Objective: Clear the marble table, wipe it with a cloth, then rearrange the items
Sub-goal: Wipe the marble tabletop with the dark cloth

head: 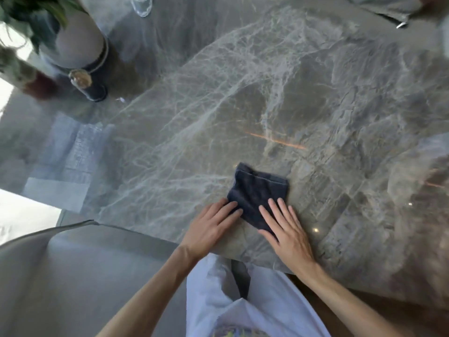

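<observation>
A dark blue cloth [257, 190], folded into a small square, lies on the grey veined marble table [279, 98] close to its near edge. My left hand [209, 227] lies flat with its fingertips on the cloth's left edge. My right hand [284, 227] lies flat with fingers spread over the cloth's near right corner. Neither hand grips the cloth; both press down on it.
At the far left stand a white vase with a plant [73, 42] and a dark bottle with a round cap [87, 83]. A clear glass [142, 4] stands at the far edge. Grey fabric [388, 6] lies at the far right. A grey seat [73, 276] is near left.
</observation>
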The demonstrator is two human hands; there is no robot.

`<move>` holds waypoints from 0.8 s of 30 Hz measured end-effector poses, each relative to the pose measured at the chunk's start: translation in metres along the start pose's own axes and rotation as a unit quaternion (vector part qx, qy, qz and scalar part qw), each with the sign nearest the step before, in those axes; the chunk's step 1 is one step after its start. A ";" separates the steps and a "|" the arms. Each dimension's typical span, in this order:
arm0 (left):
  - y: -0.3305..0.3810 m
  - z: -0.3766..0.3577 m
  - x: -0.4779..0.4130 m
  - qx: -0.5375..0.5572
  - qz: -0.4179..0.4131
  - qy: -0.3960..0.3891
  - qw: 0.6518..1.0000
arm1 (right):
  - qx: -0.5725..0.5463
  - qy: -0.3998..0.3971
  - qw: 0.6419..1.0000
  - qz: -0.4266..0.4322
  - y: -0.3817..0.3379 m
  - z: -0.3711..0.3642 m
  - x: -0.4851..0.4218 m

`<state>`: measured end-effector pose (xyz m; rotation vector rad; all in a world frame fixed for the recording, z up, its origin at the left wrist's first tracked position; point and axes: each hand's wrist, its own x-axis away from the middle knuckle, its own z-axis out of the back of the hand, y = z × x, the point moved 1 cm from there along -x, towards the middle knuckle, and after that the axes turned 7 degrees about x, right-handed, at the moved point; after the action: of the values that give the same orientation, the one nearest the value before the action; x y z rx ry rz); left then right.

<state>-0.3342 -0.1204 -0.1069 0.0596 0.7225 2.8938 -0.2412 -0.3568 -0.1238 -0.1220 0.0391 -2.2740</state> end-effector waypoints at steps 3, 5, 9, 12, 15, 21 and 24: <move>0.001 0.004 -0.019 -0.033 -0.003 0.017 0.999 | 0.012 0.054 0.998 0.006 -0.003 0.000 -0.008; 0.006 0.003 -0.029 -0.056 0.010 0.022 0.998 | 0.023 0.080 0.997 0.009 -0.004 0.001 -0.012; 0.025 0.003 -0.024 -0.081 0.038 -0.001 0.996 | 0.003 0.105 0.994 0.010 -0.010 0.003 0.003; 0.041 -0.004 0.002 -0.029 0.048 -0.053 0.997 | -0.008 0.098 0.994 0.044 -0.022 -0.001 0.036; 0.068 -0.014 0.035 -0.039 0.075 -0.107 0.991 | -0.023 0.075 0.993 0.086 -0.032 -0.001 0.066; 0.113 -0.008 0.083 0.035 0.180 -0.149 0.972 | -0.088 -0.020 0.986 0.139 -0.042 0.035 0.080; 0.116 0.019 0.091 0.206 0.304 -0.255 0.895 | -0.180 -0.275 0.937 0.116 -0.040 0.060 0.066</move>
<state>-0.4391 -0.1979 -0.0356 1.2462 1.3701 2.9395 -0.3077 -0.3801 -0.0564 -0.8944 0.1667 -1.9041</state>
